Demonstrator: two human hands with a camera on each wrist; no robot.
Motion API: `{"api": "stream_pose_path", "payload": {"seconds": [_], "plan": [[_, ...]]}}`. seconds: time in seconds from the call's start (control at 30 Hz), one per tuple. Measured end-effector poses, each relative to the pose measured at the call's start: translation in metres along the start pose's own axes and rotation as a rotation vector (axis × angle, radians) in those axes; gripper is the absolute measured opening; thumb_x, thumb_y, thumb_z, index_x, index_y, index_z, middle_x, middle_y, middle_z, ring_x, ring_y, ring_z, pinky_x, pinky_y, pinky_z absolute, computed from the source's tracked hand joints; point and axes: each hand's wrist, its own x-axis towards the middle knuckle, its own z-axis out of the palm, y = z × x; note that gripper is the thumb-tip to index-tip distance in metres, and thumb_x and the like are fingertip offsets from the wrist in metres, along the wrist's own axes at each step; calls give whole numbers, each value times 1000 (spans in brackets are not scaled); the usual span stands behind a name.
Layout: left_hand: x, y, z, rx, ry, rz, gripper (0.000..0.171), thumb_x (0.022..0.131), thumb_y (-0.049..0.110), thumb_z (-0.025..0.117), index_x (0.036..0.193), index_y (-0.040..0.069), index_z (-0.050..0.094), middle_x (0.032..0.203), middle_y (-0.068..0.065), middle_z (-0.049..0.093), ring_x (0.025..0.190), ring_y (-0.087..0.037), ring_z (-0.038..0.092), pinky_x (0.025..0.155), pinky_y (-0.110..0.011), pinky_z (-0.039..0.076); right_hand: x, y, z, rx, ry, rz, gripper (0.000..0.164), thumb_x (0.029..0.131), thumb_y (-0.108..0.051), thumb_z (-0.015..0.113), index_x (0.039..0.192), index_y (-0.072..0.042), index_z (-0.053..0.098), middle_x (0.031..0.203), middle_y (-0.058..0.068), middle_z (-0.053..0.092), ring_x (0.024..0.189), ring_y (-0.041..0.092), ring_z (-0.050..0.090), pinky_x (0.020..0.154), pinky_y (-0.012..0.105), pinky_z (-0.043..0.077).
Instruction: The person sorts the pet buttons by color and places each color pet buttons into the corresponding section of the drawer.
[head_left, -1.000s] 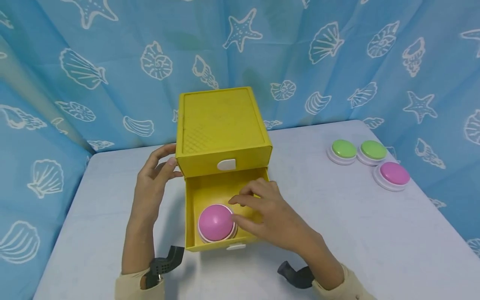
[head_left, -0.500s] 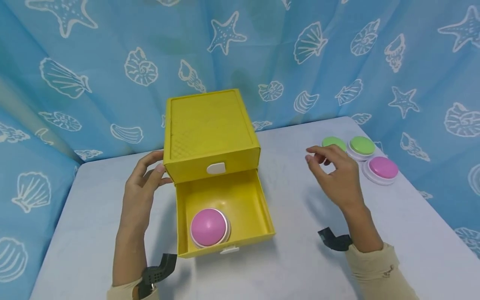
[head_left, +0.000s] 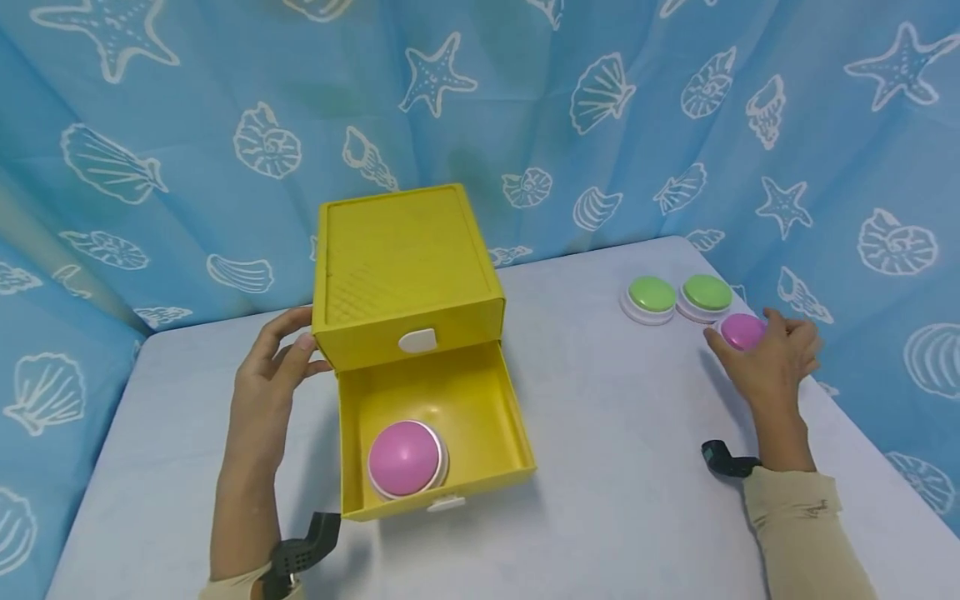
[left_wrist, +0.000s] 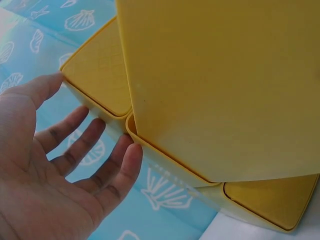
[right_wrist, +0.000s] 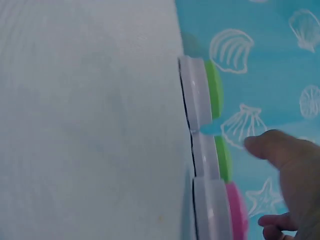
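head: left hand [head_left: 268, 373] spread against yellow box [head_left: 408, 258], right hand [head_left: 774, 363] spread over pink button [head_left: 742, 331]

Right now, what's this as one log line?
left hand: touching yellow box; right hand: at outer pink dome; drawer: open, inner pink dome inside

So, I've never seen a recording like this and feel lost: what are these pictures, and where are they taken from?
No machine here, just a person working. The wide picture comes from a head-worn camera, the two closer ones from the left and right wrists. On the white table stands a yellow box, its lower drawer open with a pink button inside. The left hand touches the box's side. The right hand is around a second pink button, near two green buttons; whether it grips that button isn't clear.
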Motion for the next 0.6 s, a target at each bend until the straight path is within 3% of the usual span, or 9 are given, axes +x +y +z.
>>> {"api": "stream_pose_path", "payload": {"seconds": [0.17,0.37,0.6], "plan": [[1,1,-3,14,16,4,43,91,43,51,132,30,46,129,7,46,102,-16,56,89,-29,47,7,22,4,-28,-52,82,101,75,-60,59,142,5,20,129,29,17,119,43,12,86,62,14],[1,4,-4,-10,22,24,42,92,40,52,132,28,48,130,5,46,103,-18,55,88,-26,47,14,33,8,-4,-76,152,108,72,-64,60,141,8,19,133,32,13,123,44,8,90,66,11],[-1,3,0,-17,-8,4,43,91,42,52,132,29,47,129,6,45,103,-18,55,89,-32,47,2,30,9,97,-24,207,109,66,-67,64,143,-1,24,136,20,16,129,33,9,97,63,18]]}}
